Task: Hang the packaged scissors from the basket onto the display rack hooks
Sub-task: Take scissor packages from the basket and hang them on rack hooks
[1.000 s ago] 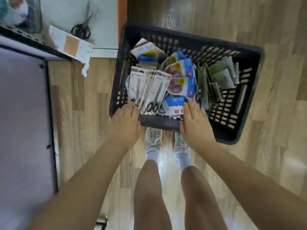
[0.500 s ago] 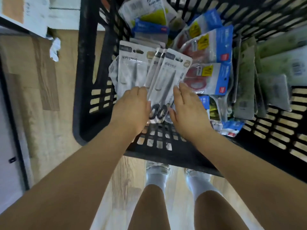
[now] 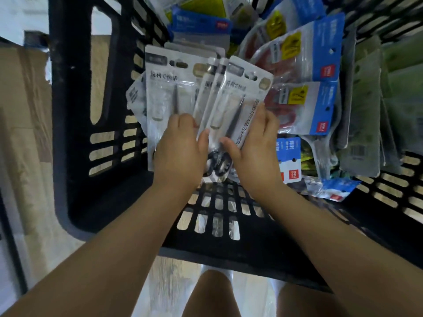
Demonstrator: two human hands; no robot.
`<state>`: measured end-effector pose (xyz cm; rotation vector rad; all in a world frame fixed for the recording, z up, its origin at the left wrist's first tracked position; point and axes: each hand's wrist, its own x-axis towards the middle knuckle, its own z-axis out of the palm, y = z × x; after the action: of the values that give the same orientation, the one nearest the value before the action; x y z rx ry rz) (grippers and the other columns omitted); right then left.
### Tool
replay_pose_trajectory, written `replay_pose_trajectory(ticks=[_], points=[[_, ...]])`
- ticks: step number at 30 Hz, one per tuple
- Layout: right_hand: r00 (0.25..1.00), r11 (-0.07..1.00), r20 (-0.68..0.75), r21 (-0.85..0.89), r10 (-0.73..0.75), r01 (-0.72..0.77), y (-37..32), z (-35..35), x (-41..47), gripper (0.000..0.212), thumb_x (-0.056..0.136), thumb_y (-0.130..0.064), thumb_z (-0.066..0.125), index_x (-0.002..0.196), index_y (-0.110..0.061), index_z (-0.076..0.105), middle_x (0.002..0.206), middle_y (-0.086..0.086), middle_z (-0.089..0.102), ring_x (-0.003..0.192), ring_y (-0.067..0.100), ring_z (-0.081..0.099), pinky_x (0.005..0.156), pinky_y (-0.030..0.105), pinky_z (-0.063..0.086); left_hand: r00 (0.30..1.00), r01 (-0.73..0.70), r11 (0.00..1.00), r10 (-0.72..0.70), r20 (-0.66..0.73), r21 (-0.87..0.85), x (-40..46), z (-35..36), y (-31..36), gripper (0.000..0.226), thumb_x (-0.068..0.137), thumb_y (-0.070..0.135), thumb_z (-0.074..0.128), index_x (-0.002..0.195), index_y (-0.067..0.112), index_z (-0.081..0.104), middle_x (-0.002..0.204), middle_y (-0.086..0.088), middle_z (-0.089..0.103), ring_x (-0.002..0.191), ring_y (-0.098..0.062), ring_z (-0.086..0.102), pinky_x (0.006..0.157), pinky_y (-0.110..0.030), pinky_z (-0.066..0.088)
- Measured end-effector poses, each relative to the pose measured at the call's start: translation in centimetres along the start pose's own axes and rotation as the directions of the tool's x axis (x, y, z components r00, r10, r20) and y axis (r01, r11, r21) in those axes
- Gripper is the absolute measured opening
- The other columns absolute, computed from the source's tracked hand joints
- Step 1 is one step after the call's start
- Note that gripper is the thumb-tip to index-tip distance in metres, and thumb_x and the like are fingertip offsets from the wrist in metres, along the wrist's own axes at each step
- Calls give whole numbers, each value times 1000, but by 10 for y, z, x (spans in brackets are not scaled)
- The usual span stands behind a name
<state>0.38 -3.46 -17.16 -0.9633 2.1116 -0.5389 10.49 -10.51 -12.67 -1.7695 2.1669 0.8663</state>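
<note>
A black plastic basket (image 3: 68,156) on the floor holds several packaged scissors. A fanned bunch of white scissors packs (image 3: 238,88) stands at its near left, black handles showing low between my hands. My left hand (image 3: 180,145) grips the left packs, fingers curled over them and thumb on the front. My right hand (image 3: 254,143) holds the front pack by its right edge, thumb on its face. The display rack and its hooks are out of view.
Blue packs with red scissors (image 3: 320,53) lie right of the white bunch, and grey-green packs (image 3: 366,110) lean at the far right. Wooden floor (image 3: 27,133) shows left of the basket. My legs stand just below the basket's near wall.
The view has closed in on the basket. Both hands moved from its near rim onto the white packs and now curl around them.
</note>
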Motion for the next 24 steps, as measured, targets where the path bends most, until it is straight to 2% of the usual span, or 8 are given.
replay_pose_trajectory(ticks=[2,5,7,10,12,15,20,24], points=[[996,987,45,135,83,-88,0,0,2,85,85,-27,69,148,-9,15,140,10,26,122,12,33,101,13,22,1000,15,999,-15,-15,-31,-1,1,2,29,98,30,46,109,4,53,113,-9,52,91,-22,54,76,-33,43],[985,952,43,254,167,-172,1,6,9,84,75,-30,77,141,-10,28,132,8,41,121,21,45,103,36,42,999,45,997,-46,-14,-65,-3,2,4,28,99,30,45,107,5,55,111,-9,54,91,-21,55,79,-35,45],[980,938,46,284,192,-197,0,7,11,86,71,-31,79,138,-9,30,131,8,46,122,23,47,101,41,44,996,81,989,-84,-13,-126,-4,2,5,28,99,29,44,106,5,56,109,-8,56,90,-20,55,80,-35,45],[971,924,54,298,232,-238,1,6,12,83,70,-25,81,135,-8,33,130,8,46,121,21,45,101,33,41,986,159,964,-165,-8,-215,-2,1,7,26,99,28,44,103,6,57,107,-8,59,88,-19,55,80,-34,45],[965,906,41,336,258,-257,2,3,11,81,70,-22,81,135,-9,33,130,7,45,121,21,45,102,30,39,984,174,965,-176,5,-196,-1,1,8,26,100,28,43,103,6,57,108,-8,58,87,-19,55,80,-35,46],[962,921,-22,296,272,-253,6,-3,5,80,76,-20,77,138,-8,29,135,7,37,123,17,38,92,8,23,990,142,985,-139,38,-96,-2,2,11,27,99,31,44,107,7,54,112,-9,54,91,-23,55,81,-39,47],[953,924,-80,281,292,-259,16,-21,2,80,79,-16,73,143,-8,24,134,6,31,102,4,32,80,2,21,993,104,994,-106,61,21,-5,3,13,31,95,33,52,113,8,48,113,-8,47,94,-23,50,73,-31,37],[957,943,-112,235,266,-235,24,-33,3,82,80,-19,72,145,-8,23,139,7,32,123,15,38,88,7,25,992,112,992,-115,53,56,-3,6,17,39,93,36,56,116,8,45,118,-8,46,99,-25,51,72,-32,35]])
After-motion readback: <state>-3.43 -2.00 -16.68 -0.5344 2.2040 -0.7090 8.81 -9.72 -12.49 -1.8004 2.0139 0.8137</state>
